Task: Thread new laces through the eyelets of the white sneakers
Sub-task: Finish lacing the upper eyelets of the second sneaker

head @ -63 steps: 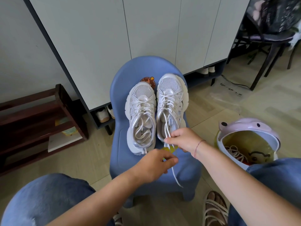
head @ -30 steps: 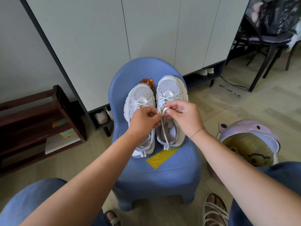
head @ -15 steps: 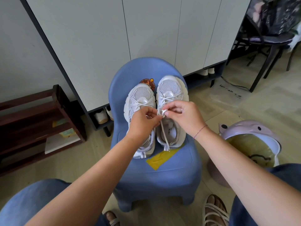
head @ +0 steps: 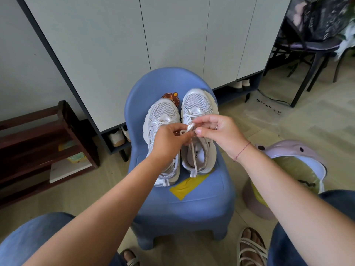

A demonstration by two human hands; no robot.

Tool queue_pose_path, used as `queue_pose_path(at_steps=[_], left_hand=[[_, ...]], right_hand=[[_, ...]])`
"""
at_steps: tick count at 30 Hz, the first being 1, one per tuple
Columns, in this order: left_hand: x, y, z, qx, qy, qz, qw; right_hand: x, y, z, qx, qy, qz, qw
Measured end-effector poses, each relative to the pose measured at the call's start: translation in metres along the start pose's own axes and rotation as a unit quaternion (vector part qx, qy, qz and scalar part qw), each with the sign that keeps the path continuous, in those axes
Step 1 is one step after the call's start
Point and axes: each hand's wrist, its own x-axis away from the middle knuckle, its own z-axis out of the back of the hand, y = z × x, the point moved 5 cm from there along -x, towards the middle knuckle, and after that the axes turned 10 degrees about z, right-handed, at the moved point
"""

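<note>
**Readable text in the scene**

Inside the right-hand sneaker (head: 198,131) of the pair on the blue chair (head: 192,198), near the centre of the frame, the insole carries the letters "CECE" printed along its length; any further letters are hidden or too small to tell

Just above the toe of the left-hand sneaker (head: 163,120), a round brown sticker (head: 171,96) on the chair back shows small curved lettering that seems to start "Good L", the rest unclear

At right of centre, a clear plastic bag (head: 269,110) lying on the floor bears a line of dark print, too blurred to read
</note>
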Motion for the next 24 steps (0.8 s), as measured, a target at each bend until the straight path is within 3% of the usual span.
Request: queue_pose_path(at_steps=[8,13,17,20,24], left_hand=[[-0.006,-0.002,0.001,0.111,0.002,0.041,0.993],[-0.003,-0.002,0.001,0.094,0.009,0.031,0.995],[-0.001,-0.004,0.005,-0.015,0.023,0.013,1.0],[0.005,-0.003,0.003,-0.108,0.019,-0.031,0.994],[0.008,-0.002,-0.008,-0.289,0.036,-0.115,0.95]], right_hand=[[0.031,0.04,-0.016,0.11,-0.007,-0.116,0.987],[0.03,0.038,-0.02,0.071,0.053,-0.101,0.991],[0.026,0.028,-0.017,0.067,0.064,-0.065,0.994],[0.029,0.031,-0.011,0.136,0.039,-0.083,0.986],[0.037,0.037,-0.004,0.149,0.018,-0.125,0.981]])
